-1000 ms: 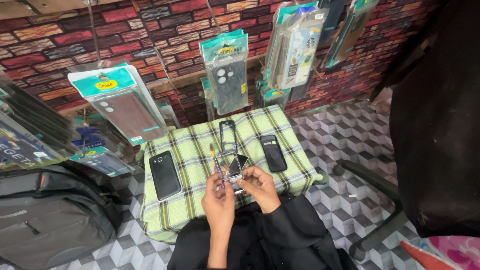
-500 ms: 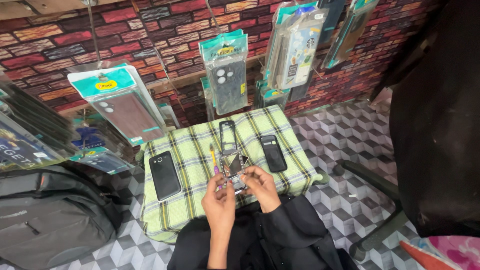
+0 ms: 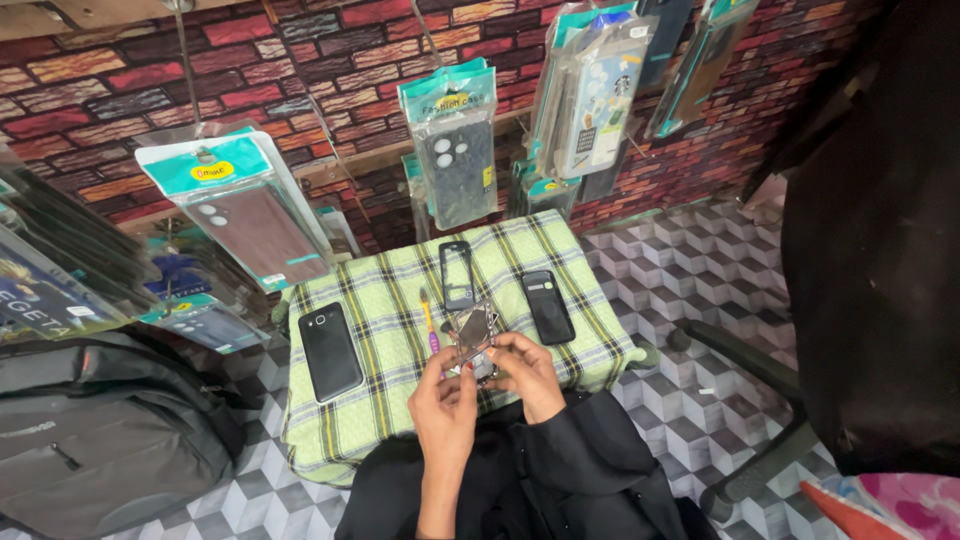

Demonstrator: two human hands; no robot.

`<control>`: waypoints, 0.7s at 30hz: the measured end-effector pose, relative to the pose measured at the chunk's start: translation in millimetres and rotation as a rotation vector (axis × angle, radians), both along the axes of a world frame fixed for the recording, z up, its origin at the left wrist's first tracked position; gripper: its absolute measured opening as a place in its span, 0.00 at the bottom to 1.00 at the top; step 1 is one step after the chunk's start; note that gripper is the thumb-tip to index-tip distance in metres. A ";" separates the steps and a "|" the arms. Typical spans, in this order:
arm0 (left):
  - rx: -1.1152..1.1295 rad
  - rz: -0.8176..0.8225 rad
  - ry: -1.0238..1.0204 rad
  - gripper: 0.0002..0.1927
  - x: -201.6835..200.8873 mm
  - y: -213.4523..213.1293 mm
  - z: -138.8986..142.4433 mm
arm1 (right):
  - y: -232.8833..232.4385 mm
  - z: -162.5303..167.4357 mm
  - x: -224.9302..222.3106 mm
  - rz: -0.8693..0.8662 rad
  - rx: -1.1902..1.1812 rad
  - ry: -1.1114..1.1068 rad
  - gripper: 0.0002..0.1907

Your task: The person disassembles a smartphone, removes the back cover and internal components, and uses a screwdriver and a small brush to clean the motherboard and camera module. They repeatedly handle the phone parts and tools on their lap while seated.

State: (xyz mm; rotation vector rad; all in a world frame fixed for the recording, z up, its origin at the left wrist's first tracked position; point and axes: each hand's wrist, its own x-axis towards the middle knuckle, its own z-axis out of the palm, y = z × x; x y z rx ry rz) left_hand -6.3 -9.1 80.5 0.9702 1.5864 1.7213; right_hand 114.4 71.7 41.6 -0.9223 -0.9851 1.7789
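Both my hands hold a small opened phone body (image 3: 472,338) with bare metal and circuit parts, just above the near edge of a green plaid cloth (image 3: 385,300) that covers a small table. My left hand (image 3: 445,405) grips it from below. My right hand (image 3: 525,368) pinches its right side. On the cloth lie a black smartphone (image 3: 330,351) at the left, an empty black phone frame (image 3: 456,274) in the middle, a black keypad phone (image 3: 547,306) at the right, and a thin yellow and purple tool (image 3: 429,322) beside my hands.
Packaged phone cases (image 3: 455,150) hang in front of a red brick-pattern wall (image 3: 300,60). A grey backpack (image 3: 90,430) lies on the patterned floor at the left. A dark hanging cloth (image 3: 880,250) and a chair base (image 3: 770,450) stand at the right.
My hands have turned the phone body slightly. The yellow and purple tool, hidden a second ago, now lies in plain view left of my hands.
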 end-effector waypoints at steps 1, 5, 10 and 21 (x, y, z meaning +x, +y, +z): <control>-0.008 0.000 0.001 0.18 -0.1 -0.4 -0.2 | 0.1 -0.8 0.2 -0.001 0.001 0.001 0.07; 0.002 -0.021 0.000 0.18 -0.3 -0.9 1.1 | -0.1 -4.5 1.7 0.004 0.019 0.012 0.08; -0.021 -0.004 0.070 0.20 2.9 0.9 2.8 | 0.6 -10.5 0.4 0.002 0.026 0.009 0.08; 0.039 -0.034 -0.162 0.19 -6.2 9.7 -30.6 | -3.9 -1.5 -3.3 0.048 0.042 0.056 0.13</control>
